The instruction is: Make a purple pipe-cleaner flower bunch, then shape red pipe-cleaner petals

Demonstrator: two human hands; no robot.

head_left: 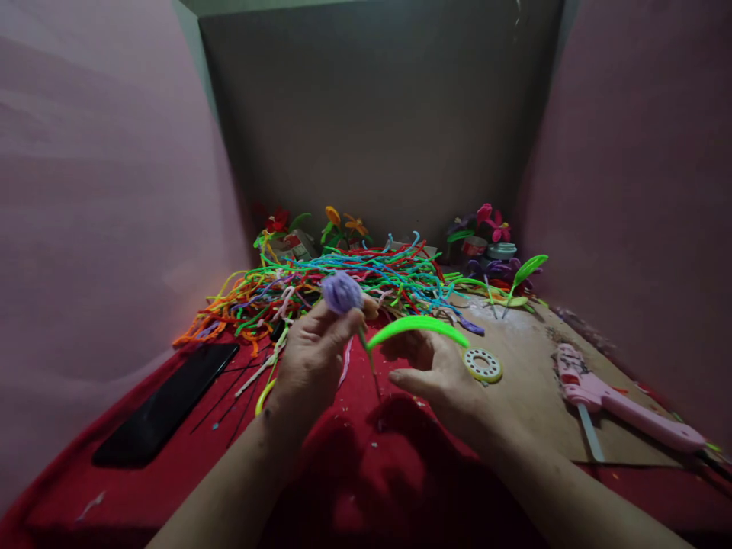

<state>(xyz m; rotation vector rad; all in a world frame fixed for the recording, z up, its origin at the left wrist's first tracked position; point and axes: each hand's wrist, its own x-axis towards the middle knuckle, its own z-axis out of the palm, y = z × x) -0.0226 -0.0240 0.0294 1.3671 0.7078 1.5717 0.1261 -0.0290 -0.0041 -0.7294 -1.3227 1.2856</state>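
Observation:
My left hand point(317, 354) pinches a pipe-cleaner flower just under its rounded purple head point(341, 292). The flower's thin stem point(371, 364) slants down to the right. A bright green curved leaf point(420, 326) joins the stem and arches over toward the right. Below and behind that leaf is my right hand point(438, 374), its thumb apart from the curled fingers. Nothing shows in its grasp, though the leaf partly covers the fingers. Whether the right fingers touch the leaf I cannot tell.
A heap of coloured pipe cleaners point(343, 267) lies ahead. At left rests a black phone point(165, 404). On a brown board point(526, 412) at right are a pink glue gun point(629, 408) and a tape roll point(482, 365). Finished flowers point(492, 221) stand at the back.

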